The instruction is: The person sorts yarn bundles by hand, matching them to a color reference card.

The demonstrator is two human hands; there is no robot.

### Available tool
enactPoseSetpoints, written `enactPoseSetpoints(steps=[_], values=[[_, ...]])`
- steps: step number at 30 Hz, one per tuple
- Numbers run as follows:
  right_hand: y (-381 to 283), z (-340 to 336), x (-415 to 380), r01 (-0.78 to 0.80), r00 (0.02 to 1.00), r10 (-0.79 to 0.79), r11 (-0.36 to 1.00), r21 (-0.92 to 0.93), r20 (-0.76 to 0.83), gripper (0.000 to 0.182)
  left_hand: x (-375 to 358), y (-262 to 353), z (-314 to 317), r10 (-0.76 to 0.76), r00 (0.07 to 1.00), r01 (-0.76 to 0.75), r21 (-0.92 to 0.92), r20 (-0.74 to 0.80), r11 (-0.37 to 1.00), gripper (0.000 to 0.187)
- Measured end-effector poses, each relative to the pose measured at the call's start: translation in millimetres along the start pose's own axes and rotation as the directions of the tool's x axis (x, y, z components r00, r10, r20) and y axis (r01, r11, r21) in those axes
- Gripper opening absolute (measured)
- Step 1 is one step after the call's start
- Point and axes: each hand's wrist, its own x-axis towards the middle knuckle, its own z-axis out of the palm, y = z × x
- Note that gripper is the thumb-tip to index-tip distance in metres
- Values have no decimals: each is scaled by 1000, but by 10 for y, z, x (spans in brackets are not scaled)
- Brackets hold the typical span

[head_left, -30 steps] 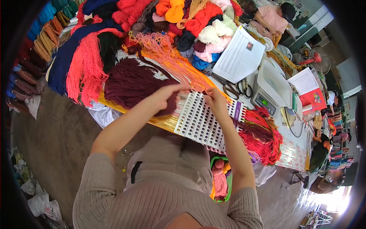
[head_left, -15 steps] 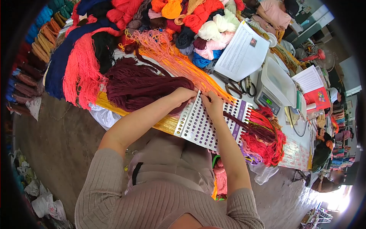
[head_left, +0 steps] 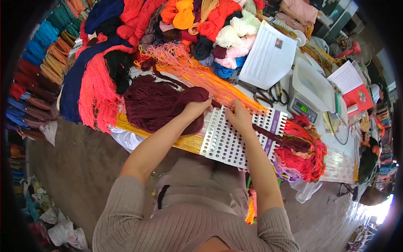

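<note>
A white card with rows of punched holes (head_left: 222,145) lies on the table's front edge in front of me. To its left spreads a thick bundle of dark maroon yarn (head_left: 153,103). My left hand (head_left: 195,110) is closed on the right end of that bundle, at the card's upper left corner. Over the card's upper edge, my right hand (head_left: 240,118) pinches a maroon strand, its fingertips partly hidden. A maroon length (head_left: 275,136) runs from beneath the right hand across the card to a tangle of red and pink yarn (head_left: 304,153).
Orange and pink strands (head_left: 201,77) lie behind the card. Several yarn skeins (head_left: 184,17) are heaped at the back. Scissors (head_left: 279,94), a printed sheet (head_left: 268,56) and a digital scale (head_left: 303,108) stand to the right. Another person (head_left: 299,12) is at the far right.
The view has shifted, so the table and card sit farther right. My hands have moved slightly apart, and a short maroon strand now shows between them.
</note>
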Motion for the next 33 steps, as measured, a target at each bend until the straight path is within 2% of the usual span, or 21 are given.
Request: enactPoseSetpoints(steps=[1, 5, 9, 10, 12, 13, 14, 15, 16, 18, 20, 21, 22, 23, 24, 25, 27, 29, 30, 31, 33], values=[[-16, 11, -11, -3, 1000, 3, 1000, -23, 8, 28, -47, -24, 28, -3, 999, 12, -236, 38, 972, 45], [-47, 33, -27, 18, 999, -18, 1000, 12, -32, 27, -283, 336, 118, -56, 997, 28, -425, -55, 905, 37], [-87, 19, -43, -9, 999, 8, 999, -33, -33, 27, -146, 177, 147, -94, 992, 84, -108, -86, 991, 39], [-96, 33, -41, -8, 999, 8, 1000, -30, -32, 27, -97, 108, 131, -65, 997, 56, -266, -27, 962, 35], [-90, 62, -57, 10, 997, -17, 996, -92, -81, 28, -229, 289, -150, 12, 956, 181, -627, 292, 758, 27], [-75, 85, -60, 35, 992, -47, 994, -102, -117, 28, -362, 445, -269, -17, 947, 269, -765, 320, 585, 22], [-102, 61, -78, 34, 991, -48, 993, -115, -124, 28, -434, 480, -428, 116, 921, 275, -831, 372, 483, 18], [-135, 42, -89, 33, 990, -50, 991, -128, -129, 28, -538, 547, -560, 270, 876, 279, -878, 399, 390, 14], [-108, 65, -80, 37, 991, -54, 989, -142, -123, 25, -651, 611, -615, 287, 905, 228, -926, 315, 300, 12], [-123, 46, -111, 11, 994, -19, 997, -82, -106, 23, -782, 814, -575, 198, 935, 237, -933, 295, 269, 13], [-123, 20, -124, 41, 987, -29, 997, 71, -160, 19, -619, 713, -401, 204, 901, 255, -848, 383, 464, 12], [-101, 34, -140, 96, 971, -55, 981, 168, -232, 17, -348, 465, -320, 107, 852, 264, -597, 513, 758, 12], [-83, 64, -133, 149, 953, -95, 974, 173, -287, 15, -353, 470, -95, 12, 896, 171, -370, 445, 913, 24], [-75, 77, -128, 180, 943, -129, 973, 143, -305, 15, -444, 533, 79, 12, 926, 84, -237, 377, 968, 32], [-120, 50, -134, 209, 932, -162, 971, 114, -324, 16, -414, 527, 197, -64, 922, 110, -98, 383, 989, 36], [-162, 28, -152, 135, 955, -104, 986, 93, -278, 14, -373, 520, 239, -117, 928, 77, 127, 353, 989, 46], [-132, 75, -132, 169, 954, -173, 985, -38, -245, 15, -356, 569, 233, -213, 977, 186, 396, 27, 899, 44], [-110, 115, -116, 176, 963, -218, 954, -244, -156, 19, -144, 116, 223, 17, 978, 35, 244, -210, 969, 40], [-116, 127, -112, 206, 958, -253, 935, -290, -134, 21, -210, 234, 131, -147, 981, 149, 0, -126, 989, 36], [-142, 121, -114, 207, 953, -258, 939, -276, -162, 17, -595, 633, 45, 23, 994, 37, -539, 105, 842, 26], [-168, 110, -125, 212, 952, -259, 942, -259, -163, 17, -914, 944, -91, 94, 988, 15, -691, 120, 722, 20]])
